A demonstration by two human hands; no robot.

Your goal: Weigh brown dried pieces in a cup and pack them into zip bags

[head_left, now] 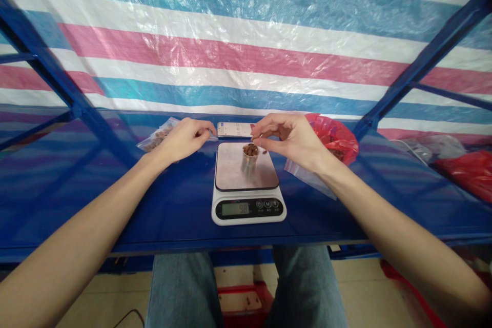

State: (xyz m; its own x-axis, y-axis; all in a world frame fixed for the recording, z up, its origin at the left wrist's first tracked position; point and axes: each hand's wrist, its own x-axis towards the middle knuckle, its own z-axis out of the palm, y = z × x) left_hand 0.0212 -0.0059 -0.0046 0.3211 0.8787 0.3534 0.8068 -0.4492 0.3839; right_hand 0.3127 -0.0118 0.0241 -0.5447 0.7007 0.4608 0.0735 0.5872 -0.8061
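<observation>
A small clear cup (249, 161) heaped with dried brown pieces (250, 150) stands on the metal plate of a white kitchen scale (226, 196). The scale's display appears to read 9.8. My right hand (286, 136) is just above the cup's right side, thumb and forefinger pinched together; what lies between the fingertips is too small to make out. One loose brown piece (265, 152) shows below that hand. My left hand (191, 136) rests left of the phone (234, 129), fingers loosely bent and apart, beside a clear zip bag (157, 136) of brown pieces that it partly hides.
A red plastic bag (342, 136) with brown pieces sits behind my right wrist, with a clear zip bag (309, 177) before it. More red plastic (467, 171) lies at far right. Blue metal posts (418, 56) flank the blue tabletop (172, 215); striped sheeting (230, 51) hangs behind.
</observation>
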